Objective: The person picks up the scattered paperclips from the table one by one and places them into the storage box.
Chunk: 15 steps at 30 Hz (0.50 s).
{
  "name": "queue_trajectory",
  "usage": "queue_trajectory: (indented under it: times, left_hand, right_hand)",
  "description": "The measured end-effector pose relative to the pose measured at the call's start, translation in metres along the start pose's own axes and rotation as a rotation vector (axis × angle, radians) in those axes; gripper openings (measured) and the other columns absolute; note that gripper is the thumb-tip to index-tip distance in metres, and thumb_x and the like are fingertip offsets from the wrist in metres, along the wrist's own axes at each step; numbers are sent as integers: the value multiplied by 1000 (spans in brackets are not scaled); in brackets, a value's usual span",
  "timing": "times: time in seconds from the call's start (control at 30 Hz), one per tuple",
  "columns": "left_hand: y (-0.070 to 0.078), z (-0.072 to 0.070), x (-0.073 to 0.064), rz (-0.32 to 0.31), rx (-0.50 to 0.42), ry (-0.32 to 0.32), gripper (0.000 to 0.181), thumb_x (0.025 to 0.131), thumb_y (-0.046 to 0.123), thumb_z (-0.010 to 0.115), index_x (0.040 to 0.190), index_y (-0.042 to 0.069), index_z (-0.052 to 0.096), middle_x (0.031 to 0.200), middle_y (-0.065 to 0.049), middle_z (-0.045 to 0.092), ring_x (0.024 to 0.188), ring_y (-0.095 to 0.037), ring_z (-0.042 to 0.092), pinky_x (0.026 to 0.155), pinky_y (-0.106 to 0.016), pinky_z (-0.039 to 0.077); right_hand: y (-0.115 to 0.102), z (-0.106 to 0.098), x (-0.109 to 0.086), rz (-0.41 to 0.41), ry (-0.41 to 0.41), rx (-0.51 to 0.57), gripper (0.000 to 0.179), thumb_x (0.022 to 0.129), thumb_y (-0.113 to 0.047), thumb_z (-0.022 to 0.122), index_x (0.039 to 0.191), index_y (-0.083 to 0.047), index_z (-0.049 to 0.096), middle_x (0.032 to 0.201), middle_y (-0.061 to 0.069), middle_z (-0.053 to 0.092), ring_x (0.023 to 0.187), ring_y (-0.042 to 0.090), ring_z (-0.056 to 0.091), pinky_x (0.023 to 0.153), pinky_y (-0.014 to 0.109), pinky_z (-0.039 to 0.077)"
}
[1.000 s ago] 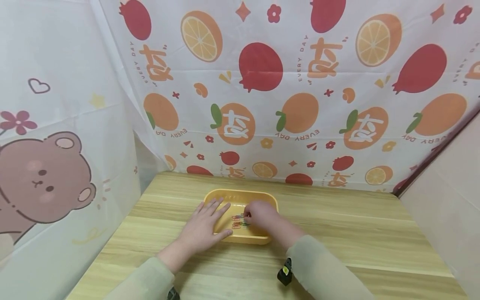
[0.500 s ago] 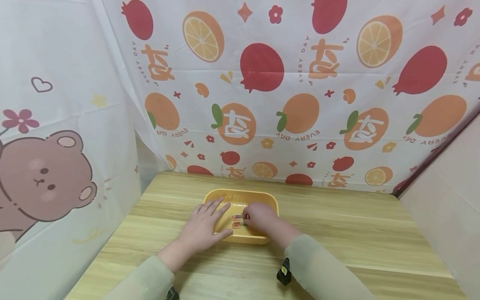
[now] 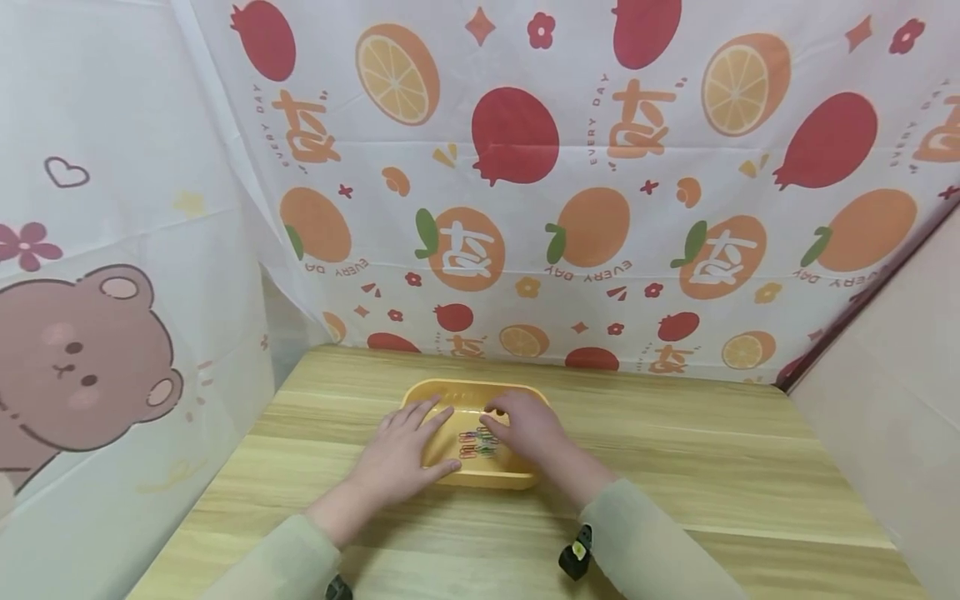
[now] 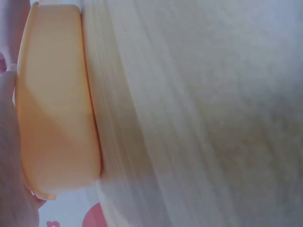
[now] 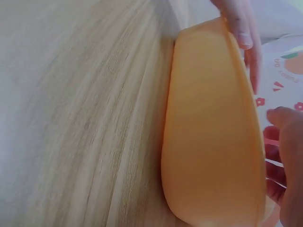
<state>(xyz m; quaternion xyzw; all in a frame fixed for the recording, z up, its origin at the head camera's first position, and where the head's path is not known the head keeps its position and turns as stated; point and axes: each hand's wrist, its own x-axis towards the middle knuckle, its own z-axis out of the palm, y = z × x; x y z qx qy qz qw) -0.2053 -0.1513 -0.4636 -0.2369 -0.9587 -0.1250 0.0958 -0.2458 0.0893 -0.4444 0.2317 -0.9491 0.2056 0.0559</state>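
Observation:
A shallow yellow plastic tray sits on the wooden table. On its floor, several coloured paper clips lie in rows. My left hand spreads its straight fingers over the tray's left side, thumb at the near rim. Over the tray's right part is my right hand, thumb and index finger apart beside the clips, nothing visible between them. In the right wrist view the other fingers of the right hand are loosely bent behind the tray wall. The left wrist view shows mostly the tray's outer wall.
Bare wooden tabletop surrounds the tray. A fruit-print cloth hangs at the table's back edge, and a bear-print cloth hangs on the left. A small black device is strapped at the right sleeve.
My right hand has opened its thumb and index finger and drawn back slightly from the clips, so more of them show. The left hand keeps its place on the tray.

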Motion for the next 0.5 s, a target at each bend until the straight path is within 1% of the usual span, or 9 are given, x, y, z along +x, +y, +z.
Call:
queue_trajectory:
  times: [0.13, 0.23, 0.3, 0.37, 0.5]
  left_hand:
    - [-1, -4, 1, 9, 5, 17, 82, 85, 67, 63, 151, 23, 44, 160, -6, 32, 142, -34, 33, 116, -57, 23]
    - [-1, -7, -1, 26, -6, 40, 80, 86, 64, 64, 151, 23, 43, 159, -6, 33, 143, -34, 31, 118, -57, 19]
    - [0, -10, -3, 43, -25, 51, 79, 87, 62, 65, 152, 23, 42, 159, -6, 33, 145, -35, 29, 119, -57, 16]
    - [2, -13, -6, 65, -35, 57, 79, 87, 60, 66, 152, 23, 41, 160, -6, 32, 146, -35, 27, 119, -57, 14]
    - [6, -18, -14, 98, -22, 57, 81, 87, 61, 66, 154, 25, 38, 162, -4, 28, 148, -33, 24, 120, -56, 12]
  right_hand:
    - [0, -8, -10, 53, 131, 64, 32, 95, -44, 65, 112, -19, 74, 113, 0, 69, 108, 20, 63, 96, 42, 52]
    - [4, -14, -19, 93, 195, 102, 34, 94, -44, 66, 119, -22, 72, 123, 2, 66, 118, 24, 60, 102, 46, 48]
    - [7, -17, -26, 106, 221, 123, 36, 93, -44, 67, 122, -23, 71, 127, 3, 65, 121, 25, 58, 104, 47, 47]
    - [12, -21, -35, 101, 239, 137, 37, 93, -43, 67, 125, -22, 70, 128, 3, 64, 122, 25, 57, 104, 47, 46]
    - [24, -29, -53, 61, 252, 127, 41, 93, -43, 67, 128, -20, 68, 128, 1, 63, 123, 24, 56, 105, 48, 45]
